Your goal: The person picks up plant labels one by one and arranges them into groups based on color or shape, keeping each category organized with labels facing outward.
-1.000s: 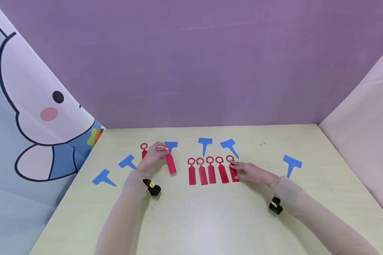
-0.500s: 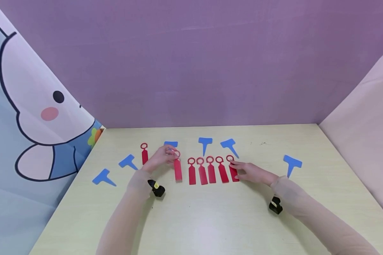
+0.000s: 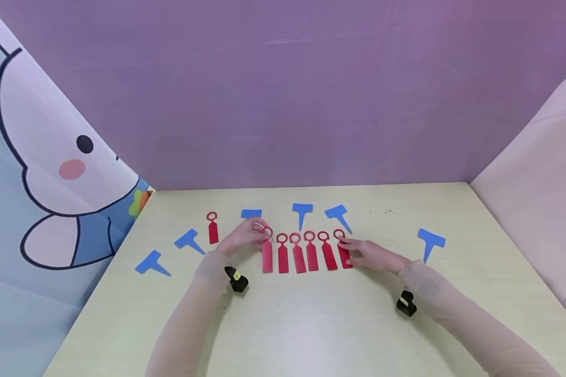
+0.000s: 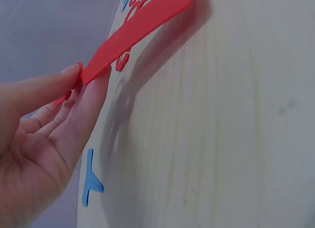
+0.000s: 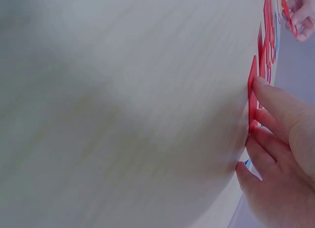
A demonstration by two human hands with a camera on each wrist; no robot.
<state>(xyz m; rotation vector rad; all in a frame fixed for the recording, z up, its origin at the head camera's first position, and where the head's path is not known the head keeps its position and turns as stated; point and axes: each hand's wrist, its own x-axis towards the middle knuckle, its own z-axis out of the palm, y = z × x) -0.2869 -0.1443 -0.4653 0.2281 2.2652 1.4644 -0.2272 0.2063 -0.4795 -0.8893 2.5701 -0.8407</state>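
My left hand (image 3: pixel 242 235) pinches a red tag (image 3: pixel 267 256) by its ring end, thumb on one side and fingers on the other. In the left wrist view this tag (image 4: pixel 133 38) slants above the table and casts a shadow. Right beside it lies a row of several red ring-topped tags (image 3: pixel 312 258), side by side with rings to the back. My right hand (image 3: pixel 371 255) rests on the rightmost tag (image 3: pixel 343 255), fingers at its ring and thumb at its lower end. A single red tag (image 3: pixel 213 233) lies apart, left of my left hand.
Blue T-shaped labels lie around the row: one (image 3: pixel 302 211) and another (image 3: pixel 337 213) behind it, one (image 3: pixel 251 213) partly hidden by my left hand. Two more, a near one (image 3: pixel 152 263) and a farther one (image 3: pixel 187 239), lie left; another (image 3: pixel 431 241) lies right. A purple wall (image 3: pixel 283 104) rises behind.
My left hand has moved right with the red tag, which has straightened from a slant to nearly parallel with the row's left end. The right hand has stayed in place.
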